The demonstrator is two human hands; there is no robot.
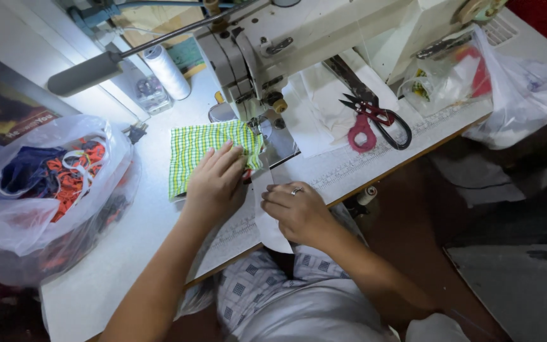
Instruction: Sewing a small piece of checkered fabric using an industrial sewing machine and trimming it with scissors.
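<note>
A green checked cloth (201, 149) lies flat on the sewing table (115, 253), its right edge under the needle area of a cream sewing machine (299, 38). My left hand (215, 180) rests palm down on the near part of that cloth, fingers spread. A white strip of fabric (267, 221) runs from the machine toward me and hangs over the table's front edge. My right hand (295, 212), with a ring on one finger, presses down on this strip with bent fingers.
A clear plastic bag (45, 196) of orange, blue and white trims fills the table's left side. Scissors with a pink handle and black scissors (375, 120) lie on white cloth right of the machine. A white thread spool (167, 71) stands behind, more plastic bags (514, 88) at far right.
</note>
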